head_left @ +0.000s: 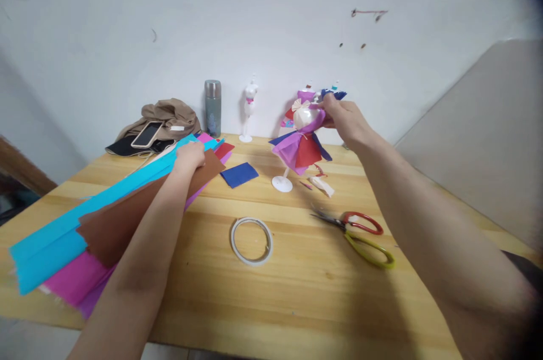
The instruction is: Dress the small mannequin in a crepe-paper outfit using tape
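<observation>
My right hand is closed at the shoulder of a small white mannequin. Crepe paper in purple, red and dark blue forms a flared skirt on it, and a cream bow sits near its neck. Its round white base looks slightly tilted. On the left, my left hand has its fingers curled over a pile of crepe paper sheets, with turquoise paper, brown paper and magenta paper showing. What lies under those fingers is partly hidden.
Scissors with red and yellow-green handles and a tape roll lie in front. Behind are folded blue paper, a bare mannequin, a thermos, a phone and brown cloth. More dressed mannequins stand near the wall.
</observation>
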The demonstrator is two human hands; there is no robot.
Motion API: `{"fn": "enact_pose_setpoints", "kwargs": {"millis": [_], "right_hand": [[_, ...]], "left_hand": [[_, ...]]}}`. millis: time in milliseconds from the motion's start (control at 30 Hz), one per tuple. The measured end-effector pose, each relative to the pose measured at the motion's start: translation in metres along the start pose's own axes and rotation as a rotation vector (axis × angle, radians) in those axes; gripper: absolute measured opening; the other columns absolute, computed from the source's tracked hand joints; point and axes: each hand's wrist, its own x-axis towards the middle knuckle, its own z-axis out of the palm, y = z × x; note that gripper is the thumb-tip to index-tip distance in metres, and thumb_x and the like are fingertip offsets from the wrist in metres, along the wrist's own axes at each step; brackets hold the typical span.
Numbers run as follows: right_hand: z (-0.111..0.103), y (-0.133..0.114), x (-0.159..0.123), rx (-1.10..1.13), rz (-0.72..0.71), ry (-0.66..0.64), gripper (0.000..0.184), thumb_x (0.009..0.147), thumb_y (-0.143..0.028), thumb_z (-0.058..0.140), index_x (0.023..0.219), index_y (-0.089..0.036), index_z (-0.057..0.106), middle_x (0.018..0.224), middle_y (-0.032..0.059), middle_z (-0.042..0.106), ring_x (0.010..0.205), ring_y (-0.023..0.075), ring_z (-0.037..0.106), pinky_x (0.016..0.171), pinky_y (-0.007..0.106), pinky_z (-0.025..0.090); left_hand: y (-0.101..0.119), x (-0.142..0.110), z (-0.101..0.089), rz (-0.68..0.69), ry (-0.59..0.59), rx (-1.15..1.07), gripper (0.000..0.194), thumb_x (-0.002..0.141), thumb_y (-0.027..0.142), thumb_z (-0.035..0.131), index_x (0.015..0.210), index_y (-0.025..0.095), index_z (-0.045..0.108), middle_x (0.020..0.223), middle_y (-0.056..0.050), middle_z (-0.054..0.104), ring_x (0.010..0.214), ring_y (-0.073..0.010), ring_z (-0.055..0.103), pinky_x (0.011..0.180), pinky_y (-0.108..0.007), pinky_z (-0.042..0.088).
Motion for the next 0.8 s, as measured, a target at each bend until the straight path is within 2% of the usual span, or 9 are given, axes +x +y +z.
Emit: {"fn": "enact_pose_setpoints", "kwargs": {"millis": [200,267,367,500,600,700,800], "right_hand": [[-0.003,0.009,-0.008,0.121,0.118,-0.028,0.076,0.090,-0.081,0.038,0.109,-0.014,0.069,0.098,0.0151,0.071,0.088,0.0252,0.068,0.087,0.046,0.053],[-0.007,0.010,-0.018,0.179,0.146,0.012,0.067,0.091,-0.078,0.039,0.112,-0.022,0.068,0.109,0.0147,0.071,0.096,0.0281,0.070,0.091,0.049,0.053],[-0.010,0.008,-0.043,0.249,0.121,0.172,0.041,0.092,-0.065,0.049,0.113,-0.034,0.065,0.123,0.0099,0.069,0.104,0.0303,0.070,0.094,0.051,0.054],[-0.005,-0.002,-0.078,0.277,0.017,0.314,0.028,0.091,-0.052,0.055,0.112,-0.036,0.065,0.118,0.0089,0.070,0.088,0.0295,0.073,0.087,0.053,0.057],[0.004,-0.017,-0.093,0.273,-0.129,0.419,0.026,0.083,-0.035,0.064,0.107,-0.027,0.069,0.100,0.0082,0.072,0.064,0.0211,0.069,0.072,0.048,0.058],[0.017,-0.031,-0.105,0.308,-0.207,0.325,0.018,0.080,-0.025,0.065,0.097,-0.023,0.071,0.090,0.0050,0.072,0.060,0.0172,0.065,0.066,0.040,0.057],[0.037,-0.034,-0.117,0.297,-0.100,0.027,0.014,0.080,-0.031,0.066,0.092,-0.024,0.070,0.087,0.0035,0.073,0.065,0.0194,0.067,0.063,0.038,0.056]], "left_hand": [[0.001,0.002,0.002,0.009,-0.004,0.011,0.035,0.075,0.017,0.068,0.110,0.015,0.073,0.119,-0.020,0.073,0.111,-0.0353,0.069,0.087,-0.035,0.055],[0.001,0.000,-0.003,-0.005,0.009,0.000,0.035,0.074,0.017,0.070,0.109,0.016,0.074,0.121,-0.020,0.072,0.114,-0.0360,0.068,0.089,-0.036,0.054],[0.001,-0.003,-0.013,-0.031,0.032,-0.033,0.031,0.073,0.020,0.072,0.103,0.017,0.074,0.121,-0.020,0.072,0.117,-0.0376,0.066,0.090,-0.037,0.054],[-0.001,-0.010,-0.029,-0.023,0.045,-0.122,0.017,0.072,0.022,0.074,0.088,0.017,0.073,0.108,-0.016,0.076,0.107,-0.0347,0.070,0.086,-0.036,0.053],[-0.001,-0.019,-0.042,0.008,0.041,-0.235,0.007,0.075,0.024,0.071,0.076,0.017,0.070,0.086,-0.008,0.076,0.090,-0.0261,0.072,0.075,-0.030,0.051],[0.002,-0.030,-0.055,0.048,0.031,-0.351,0.011,0.080,0.029,0.067,0.076,0.019,0.071,0.072,0.001,0.071,0.077,-0.0173,0.069,0.066,-0.024,0.047],[0.004,-0.042,-0.066,0.101,0.031,-0.527,0.012,0.083,0.029,0.065,0.081,0.018,0.072,0.075,0.002,0.072,0.074,-0.0159,0.068,0.063,-0.023,0.047]]}}
